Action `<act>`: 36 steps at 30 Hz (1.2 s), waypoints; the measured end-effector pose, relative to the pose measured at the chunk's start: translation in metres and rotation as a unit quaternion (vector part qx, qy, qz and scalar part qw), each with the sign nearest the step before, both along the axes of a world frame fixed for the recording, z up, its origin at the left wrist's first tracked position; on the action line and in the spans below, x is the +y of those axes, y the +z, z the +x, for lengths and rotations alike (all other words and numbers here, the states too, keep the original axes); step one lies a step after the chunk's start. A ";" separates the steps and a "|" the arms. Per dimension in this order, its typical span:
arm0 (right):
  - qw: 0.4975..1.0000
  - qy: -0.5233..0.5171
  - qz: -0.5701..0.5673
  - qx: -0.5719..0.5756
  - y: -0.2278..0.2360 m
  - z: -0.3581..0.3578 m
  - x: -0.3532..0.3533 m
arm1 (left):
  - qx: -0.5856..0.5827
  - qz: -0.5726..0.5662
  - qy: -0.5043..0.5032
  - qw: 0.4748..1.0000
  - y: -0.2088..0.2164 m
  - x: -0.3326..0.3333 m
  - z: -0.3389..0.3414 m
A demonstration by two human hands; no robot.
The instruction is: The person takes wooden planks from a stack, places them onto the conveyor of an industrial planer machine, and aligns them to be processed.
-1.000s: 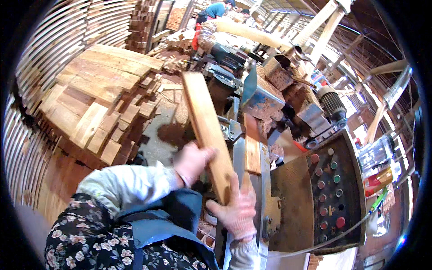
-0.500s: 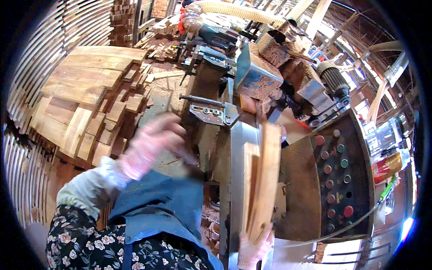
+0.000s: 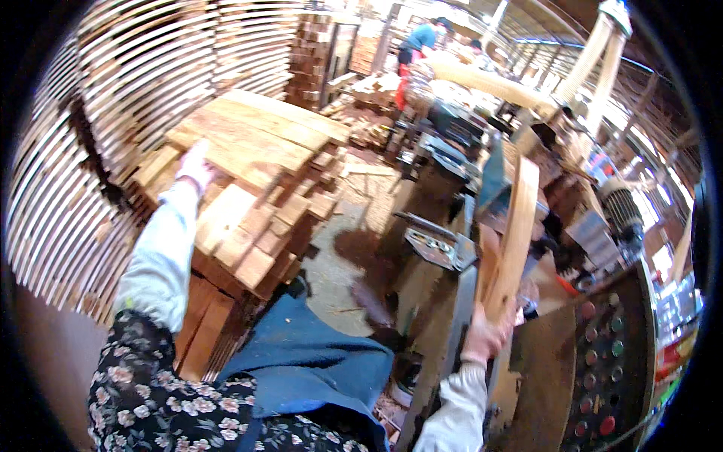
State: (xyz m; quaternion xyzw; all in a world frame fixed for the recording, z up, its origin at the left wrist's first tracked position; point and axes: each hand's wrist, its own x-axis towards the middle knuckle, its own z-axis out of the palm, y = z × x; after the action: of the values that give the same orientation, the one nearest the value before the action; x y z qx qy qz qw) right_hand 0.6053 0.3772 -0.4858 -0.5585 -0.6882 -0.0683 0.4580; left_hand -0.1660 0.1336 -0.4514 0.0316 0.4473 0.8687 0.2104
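My left hand, arm stretched out, reaches the near left end of a wooden board on top of a stack. Its fingers look extended against the wood, though small and slightly blurred. At the machine on the right, my right hand is closed round the lower end of a long wooden piece. That piece slants up and away along the machine's metal bed. Beside it lies a second, shorter-looking wooden piece, partly hidden behind the first.
A metal guide bracket sits left of the bed. A control panel with coloured buttons stands at the right, below a motor. Slatted timber stacks rise at the left. Another person stands far back.
My left hand has gone from beside the machine to the board stack on the left. The view has swung left. My right hand and its wooden piece have moved forward along the bed.
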 end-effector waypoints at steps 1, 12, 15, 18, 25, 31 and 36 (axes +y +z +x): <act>0.996 -0.001 -0.082 0.034 0.009 -0.010 -0.030 | 0.002 -0.029 0.031 0.999 0.004 0.003 0.006; 0.950 -0.039 -0.218 -0.221 0.052 0.080 -0.323 | -0.035 -0.029 0.092 0.995 0.018 0.041 0.006; 0.947 0.022 -0.173 -0.270 0.064 0.067 -0.277 | 0.061 -0.061 0.079 0.993 -0.013 0.054 -0.041; 0.956 0.054 -0.118 -0.261 0.062 0.046 -0.203 | 0.062 -0.033 0.071 0.995 -0.018 0.069 -0.053; 0.953 0.083 -0.161 -0.243 0.042 -0.035 -0.013 | 0.050 -0.146 -0.045 0.987 0.013 0.048 -0.030; 0.919 0.372 -0.056 -0.118 0.111 -0.153 -0.060 | 0.085 0.009 -0.114 0.990 0.041 0.096 0.145; 0.914 0.307 -0.073 -0.255 0.134 -0.189 -0.141 | 0.299 -0.103 -0.249 0.915 0.082 0.115 0.296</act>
State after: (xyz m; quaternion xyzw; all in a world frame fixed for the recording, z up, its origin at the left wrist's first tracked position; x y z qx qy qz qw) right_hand 0.4162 0.2359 -0.3516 -0.3155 -0.9223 -0.0142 0.2227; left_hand 0.1302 0.2487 -0.3692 0.3784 0.5537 0.6875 0.2785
